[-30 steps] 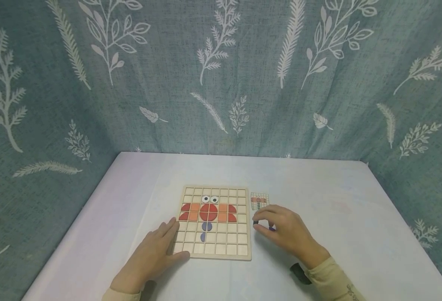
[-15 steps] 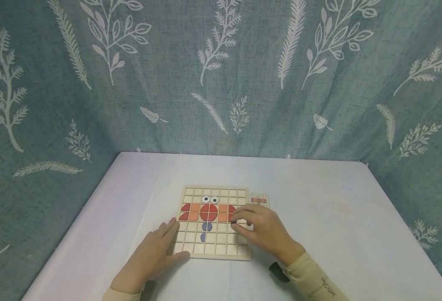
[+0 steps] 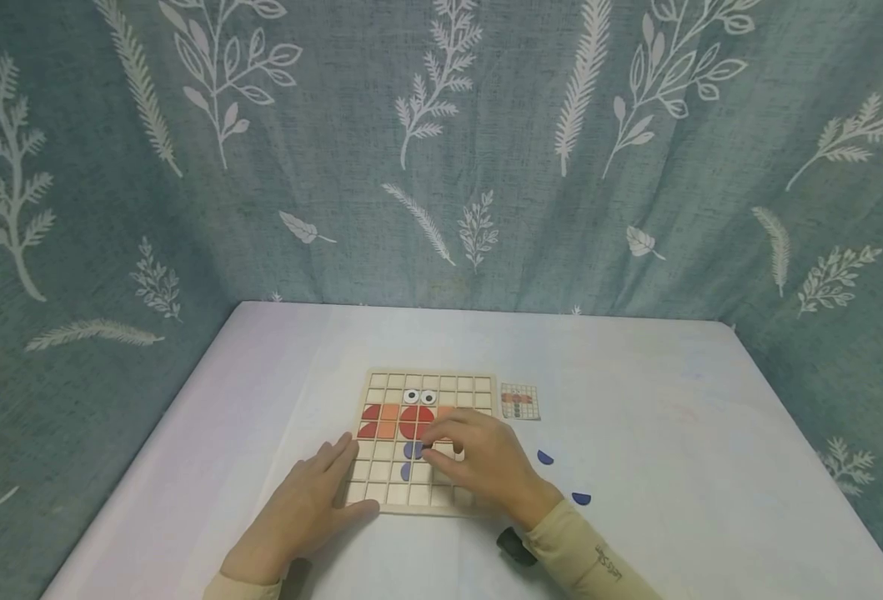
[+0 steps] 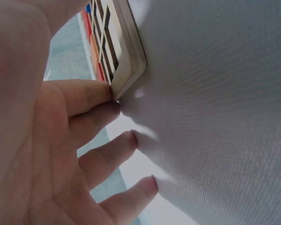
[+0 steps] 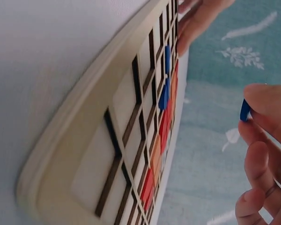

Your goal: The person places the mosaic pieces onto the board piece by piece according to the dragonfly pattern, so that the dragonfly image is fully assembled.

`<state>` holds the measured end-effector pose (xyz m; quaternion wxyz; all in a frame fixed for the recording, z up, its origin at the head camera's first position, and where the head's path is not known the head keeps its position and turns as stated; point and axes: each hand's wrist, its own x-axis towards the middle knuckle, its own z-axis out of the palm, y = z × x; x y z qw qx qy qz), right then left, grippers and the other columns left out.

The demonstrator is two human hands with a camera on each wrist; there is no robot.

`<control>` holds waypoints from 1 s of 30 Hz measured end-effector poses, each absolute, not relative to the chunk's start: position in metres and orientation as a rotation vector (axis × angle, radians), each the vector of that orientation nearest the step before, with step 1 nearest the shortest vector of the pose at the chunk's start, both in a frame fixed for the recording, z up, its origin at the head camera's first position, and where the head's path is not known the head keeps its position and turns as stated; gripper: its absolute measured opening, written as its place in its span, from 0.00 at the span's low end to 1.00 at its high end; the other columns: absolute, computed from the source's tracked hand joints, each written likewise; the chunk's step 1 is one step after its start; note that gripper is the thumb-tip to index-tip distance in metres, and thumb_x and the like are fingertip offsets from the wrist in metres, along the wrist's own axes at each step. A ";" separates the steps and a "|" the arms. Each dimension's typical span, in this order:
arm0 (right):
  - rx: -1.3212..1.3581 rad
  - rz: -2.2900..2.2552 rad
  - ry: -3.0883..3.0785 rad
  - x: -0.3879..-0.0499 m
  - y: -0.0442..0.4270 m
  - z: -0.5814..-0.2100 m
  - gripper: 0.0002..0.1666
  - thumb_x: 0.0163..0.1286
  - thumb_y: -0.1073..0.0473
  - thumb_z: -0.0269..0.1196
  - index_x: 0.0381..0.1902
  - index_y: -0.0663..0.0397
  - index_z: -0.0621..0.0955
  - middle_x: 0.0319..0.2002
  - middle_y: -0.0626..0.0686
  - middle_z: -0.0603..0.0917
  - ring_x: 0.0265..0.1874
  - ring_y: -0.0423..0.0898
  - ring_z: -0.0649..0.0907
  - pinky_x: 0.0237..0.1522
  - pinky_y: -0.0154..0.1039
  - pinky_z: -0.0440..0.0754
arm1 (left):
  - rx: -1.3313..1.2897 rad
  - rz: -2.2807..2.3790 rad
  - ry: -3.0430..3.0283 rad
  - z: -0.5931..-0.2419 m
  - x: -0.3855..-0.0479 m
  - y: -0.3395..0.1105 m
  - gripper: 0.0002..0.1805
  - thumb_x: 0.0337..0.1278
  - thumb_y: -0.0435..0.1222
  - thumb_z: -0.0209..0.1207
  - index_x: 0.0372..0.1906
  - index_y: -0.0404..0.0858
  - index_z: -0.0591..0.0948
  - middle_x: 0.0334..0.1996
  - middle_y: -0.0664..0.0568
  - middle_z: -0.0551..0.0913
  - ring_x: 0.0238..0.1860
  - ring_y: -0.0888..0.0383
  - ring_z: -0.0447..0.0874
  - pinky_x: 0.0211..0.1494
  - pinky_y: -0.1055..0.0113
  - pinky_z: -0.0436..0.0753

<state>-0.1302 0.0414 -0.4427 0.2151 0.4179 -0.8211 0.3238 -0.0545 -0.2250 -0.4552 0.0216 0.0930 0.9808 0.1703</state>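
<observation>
A light wooden grid board (image 3: pixel 418 497) lies on the table. Set in its cells are a red disc (image 3: pixel 411 421), orange squares (image 3: pixel 388 421), two eye pieces (image 3: pixel 420 398) and blue half-circle pieces (image 3: pixel 406 472). My left hand (image 3: pixel 306 508) rests at the board's left side with fingers extended. Its index finger touches the board's edge in the left wrist view, the others the table. My right hand (image 3: pixel 489 462) is over the board, right of the blue pieces. Between thumb and index finger it pinches another blue half-circle piece (image 5: pixel 245 110), apart from the board.
A small pattern card (image 3: pixel 520 402) lies right of the board. Two loose blue half-circles, one nearer (image 3: pixel 581 498) and one farther (image 3: pixel 545 457), lie on the white table (image 3: pixel 674 417). A patterned curtain (image 3: pixel 441 208) stands behind the table and at both sides.
My right hand has moved left from beside the board to over its middle, carrying the blue half-circle. The card and two loose pieces are now uncovered. My left hand has stayed put.
</observation>
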 end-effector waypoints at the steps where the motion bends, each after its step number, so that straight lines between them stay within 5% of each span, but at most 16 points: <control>1: 1.154 0.890 -2.285 -0.130 0.040 -0.444 0.07 0.59 0.57 0.76 0.35 0.44 0.88 0.40 0.39 0.88 0.42 0.36 0.85 0.42 0.29 0.84 | 0.290 0.528 3.038 -0.455 -0.055 -0.225 0.52 0.57 0.64 0.63 0.74 0.31 0.67 0.75 0.39 0.65 0.72 0.33 0.64 0.71 0.35 0.65; 10: 1.101 0.787 -2.472 -0.127 0.029 -0.453 0.06 0.57 0.55 0.76 0.30 0.40 0.87 0.34 0.36 0.86 0.35 0.33 0.83 0.35 0.31 0.83 | 0.304 0.534 3.045 -0.456 -0.056 -0.225 0.51 0.58 0.62 0.64 0.74 0.31 0.67 0.75 0.39 0.65 0.72 0.33 0.64 0.72 0.35 0.65; 30: 1.204 0.629 -2.662 -0.125 0.027 -0.459 0.02 0.60 0.54 0.75 0.30 0.40 0.90 0.36 0.37 0.89 0.39 0.35 0.85 0.42 0.33 0.85 | 0.312 0.534 3.068 -0.459 -0.057 -0.225 0.51 0.57 0.62 0.64 0.74 0.30 0.67 0.74 0.39 0.66 0.71 0.33 0.66 0.71 0.36 0.66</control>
